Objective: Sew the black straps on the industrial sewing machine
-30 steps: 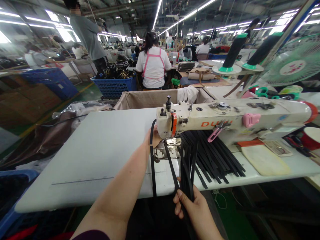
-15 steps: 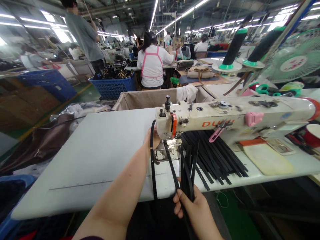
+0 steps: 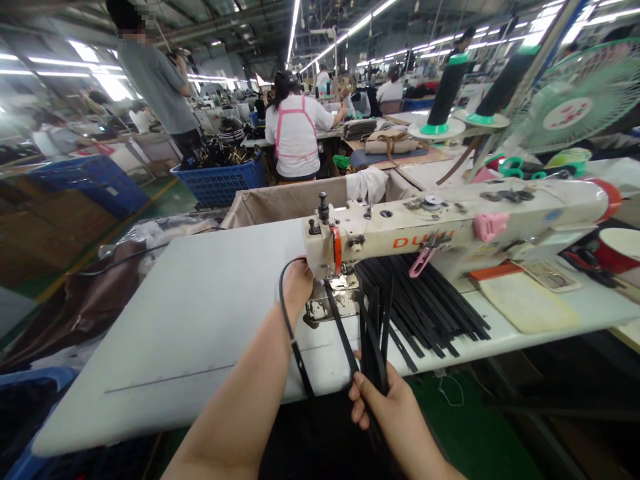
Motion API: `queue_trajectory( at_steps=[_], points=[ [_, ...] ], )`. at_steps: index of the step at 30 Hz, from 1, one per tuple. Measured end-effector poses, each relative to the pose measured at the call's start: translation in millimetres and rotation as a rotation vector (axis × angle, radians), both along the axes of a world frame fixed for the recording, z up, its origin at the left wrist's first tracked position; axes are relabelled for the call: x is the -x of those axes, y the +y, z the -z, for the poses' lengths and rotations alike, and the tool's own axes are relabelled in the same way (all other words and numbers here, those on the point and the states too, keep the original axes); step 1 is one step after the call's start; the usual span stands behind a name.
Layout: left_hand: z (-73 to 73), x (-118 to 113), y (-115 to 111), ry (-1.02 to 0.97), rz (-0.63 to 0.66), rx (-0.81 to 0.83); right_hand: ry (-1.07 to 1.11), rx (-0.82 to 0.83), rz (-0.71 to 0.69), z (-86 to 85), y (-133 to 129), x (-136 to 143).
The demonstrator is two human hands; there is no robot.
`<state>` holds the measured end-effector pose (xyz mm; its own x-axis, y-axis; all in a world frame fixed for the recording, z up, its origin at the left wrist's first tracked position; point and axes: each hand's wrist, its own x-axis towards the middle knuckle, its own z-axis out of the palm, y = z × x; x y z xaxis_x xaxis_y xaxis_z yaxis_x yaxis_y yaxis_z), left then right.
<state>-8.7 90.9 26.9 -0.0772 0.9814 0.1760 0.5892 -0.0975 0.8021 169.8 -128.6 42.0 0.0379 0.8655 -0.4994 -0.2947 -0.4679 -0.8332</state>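
Note:
The sewing machine [image 3: 380, 233] stands over the white table. Beside its needle end, at the left, is my left hand [image 3: 299, 283]; its fingers are hidden behind the machine head. A long narrow black strap [image 3: 284, 300] bows around my left wrist and hangs down past the table's front edge. My right hand [image 3: 377, 400] is closed around several black strips [image 3: 373, 333] at the front edge. One of these strips [image 3: 341, 327], pinched between thumb and fingers, runs up to the metal plate under the presser foot. A pile of flat black strips [image 3: 425, 307] lies under the machine arm.
A pink clip [image 3: 423, 262] hangs on the machine. Black thread cones [image 3: 445, 93] and a green fan [image 3: 567, 113] stand at the right. Behind the table is a fabric-lined bin [image 3: 285, 200]. A person in a pink apron [image 3: 295, 133] sits beyond, near a blue crate [image 3: 220, 180].
The black strap by my left wrist has bowed out to the left. My left hand has turned slightly, and its fingers show less. My right hand keeps its hold; the view has shifted a little.

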Motion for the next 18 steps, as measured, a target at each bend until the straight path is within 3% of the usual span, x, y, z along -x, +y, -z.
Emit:
queue_trajectory(
  at_steps=[4, 11, 18],
  points=[
    [5.4, 2.9, -28.5, 0.115, 0.011, -0.114, 0.004, 0.003, 0.009, 2.2, -0.6, 0.4],
    [20.5, 1.9, -84.4, 0.259, 0.225, -0.264, -0.006, -0.01, 0.007, 4.3, 0.1, 1.1],
    [20.5, -2.5, -95.9, 0.295, 0.257, -0.319, 0.018, -0.023, -0.008, -0.5, -6.3, -1.7]
  ],
)
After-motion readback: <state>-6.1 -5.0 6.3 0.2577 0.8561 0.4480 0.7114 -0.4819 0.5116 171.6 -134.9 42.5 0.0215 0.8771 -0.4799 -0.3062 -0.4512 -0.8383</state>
